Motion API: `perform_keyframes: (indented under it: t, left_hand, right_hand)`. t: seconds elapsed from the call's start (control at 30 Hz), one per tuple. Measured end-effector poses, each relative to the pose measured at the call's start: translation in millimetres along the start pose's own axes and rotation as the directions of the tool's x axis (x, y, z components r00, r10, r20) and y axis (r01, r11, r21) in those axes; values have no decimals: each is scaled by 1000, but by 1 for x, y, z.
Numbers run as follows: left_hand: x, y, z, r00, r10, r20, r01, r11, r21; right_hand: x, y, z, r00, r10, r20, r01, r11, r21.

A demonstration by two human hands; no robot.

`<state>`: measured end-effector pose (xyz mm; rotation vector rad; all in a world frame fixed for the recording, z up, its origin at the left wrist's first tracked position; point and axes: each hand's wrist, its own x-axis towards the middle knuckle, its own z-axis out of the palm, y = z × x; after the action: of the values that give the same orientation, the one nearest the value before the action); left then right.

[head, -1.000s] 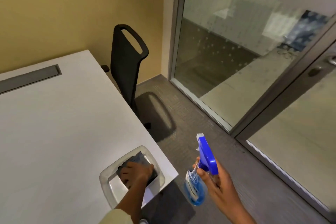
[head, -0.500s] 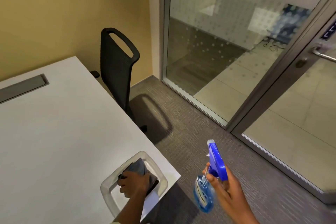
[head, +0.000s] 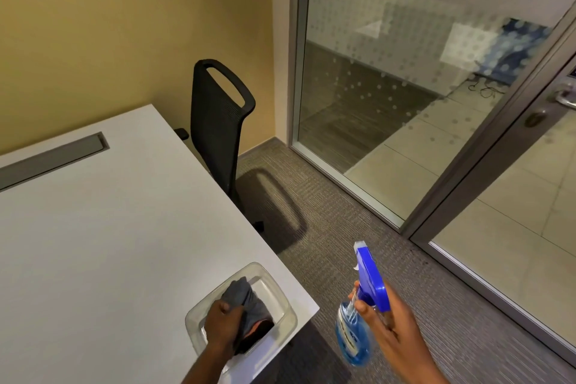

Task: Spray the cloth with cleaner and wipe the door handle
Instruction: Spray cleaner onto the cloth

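Door handle (head: 565,98) cut by right edge, cloth (head: 246,302) part-hidden under left hand (head: 223,326) (label on bottle (head: 353,333) — blurred)

White counter (head: 109,227) fills the left half of the frame, a grey cable-slot cover (head: 53,157) set flush into it at far left. At its near corner, bottom centre, sits a clear plastic tray (head: 280,296). Centre frame, a black mesh office chair (head: 218,121) stands tucked against the counter's edge, its shadow on the grey carpet (head: 343,243). Mustard-yellow wall (head: 124,25) upper left, frosted-dot glass partition (head: 389,87) upper right.
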<state>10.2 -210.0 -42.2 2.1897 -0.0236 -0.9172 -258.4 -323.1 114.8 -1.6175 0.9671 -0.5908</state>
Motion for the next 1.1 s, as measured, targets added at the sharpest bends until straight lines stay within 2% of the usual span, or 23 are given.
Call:
perform_keyframes:
  t: [0.07,0.13,0.2,0.27,0.3,0.4,0.47,0.53,0.57,0.63,0.67,0.77,0.8,0.87,0.9,1.0,1.1]
  left_hand:
    - [-2,-3,-14,996,-6,85,22,982,-186]
    - [-7,-3,-26,970,-24,243,129,894,-428]
    - [-13,0,-38,904,-47,425,340,682,-648]
    - [-26,2,-45,843,-43,536,492,464,-736]
    - [-30,5,-45,829,-13,559,514,410,-753]
    - [-40,18,-41,860,37,509,461,371,-806]
    - [-55,34,-40,839,143,524,464,315,-828]
    - [-72,49,-40,717,291,634,550,322,-770]
    - [-76,51,-39,628,385,676,582,346,-736]
    - [-87,56,-37,537,500,680,590,353,-726]
    - [-90,57,-36,523,537,663,585,339,-736]
    - [-90,61,-33,554,519,650,544,366,-755]
    - [-91,62,-36,535,540,650,522,394,-757]
    - [-97,67,-41,422,619,662,506,445,-739]
    - [-99,69,-42,405,618,674,496,471,-730]
    - [-103,75,-37,519,503,691,408,564,-718]
    - [-110,85,-32,562,467,683,377,590,-714]
  right_hand:
    - [-1,-1,-2,1000,-1,22,1,1000,11]
    - [-2,-1,-4,999,-15,34,14,999,38]
    - [-2,-4,-5,998,-42,39,40,997,69]
    - [-3,-12,-3,997,-58,45,53,993,101]
    - [-4,-14,-2,997,-59,42,54,993,106]
    - [-7,-20,-2,995,-81,53,76,994,84]
    - [-9,-26,-3,991,-112,79,107,992,64]
    - [-12,-31,-4,987,-122,106,113,990,82]
    - [-14,-34,-6,986,-113,123,103,991,83]
    - [-18,-39,-10,986,-89,142,85,996,36]
    - [-20,-43,-12,987,-71,148,70,997,9]
    - [-23,-59,-15,975,-85,208,93,995,-27]
    - [-24,-64,-16,974,-82,213,91,995,-30]
    - [-25,-72,-19,977,-66,201,71,997,-20]
    - [-25,-76,-19,977,-68,203,72,997,-11]
    - [-27,-83,-20,976,-65,208,67,998,-3]
    - [-27,-84,-20,977,-85,196,94,995,-37]
